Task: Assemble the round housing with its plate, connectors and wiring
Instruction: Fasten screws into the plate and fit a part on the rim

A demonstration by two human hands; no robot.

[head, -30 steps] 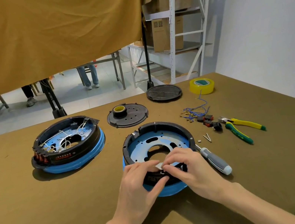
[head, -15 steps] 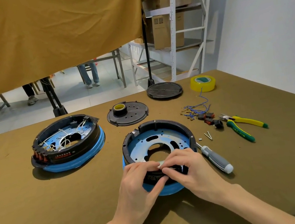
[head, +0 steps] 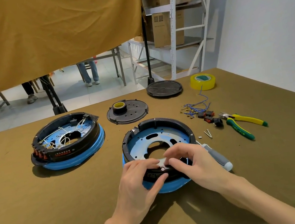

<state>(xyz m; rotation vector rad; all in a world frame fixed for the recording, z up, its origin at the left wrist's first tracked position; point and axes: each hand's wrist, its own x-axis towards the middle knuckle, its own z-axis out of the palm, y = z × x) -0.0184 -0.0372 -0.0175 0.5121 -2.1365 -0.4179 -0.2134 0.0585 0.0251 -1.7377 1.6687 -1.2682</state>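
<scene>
— What's over on the left there?

— A finished housing, already wired, sitting on the surface. Not the one being worked on.

— And the one in the middle?

— The round housing, blue plate seated inside, no wires yet. It lies straight ahead of the person, near rim under both hands.

— What are the hands doing?

— The left hand curls over the near rim, thumb on the outer wall, fingertips on a small pale piece (I can't tell what it is). The right hand pinches the same piece from the other side, right above a rim screw.

— So what comes next?

— I'd guess connectors and blue wiring; they lie beyond and to the right, past the screwdriver, so the right hand is nearer. Pliers lie furthest right.
</scene>
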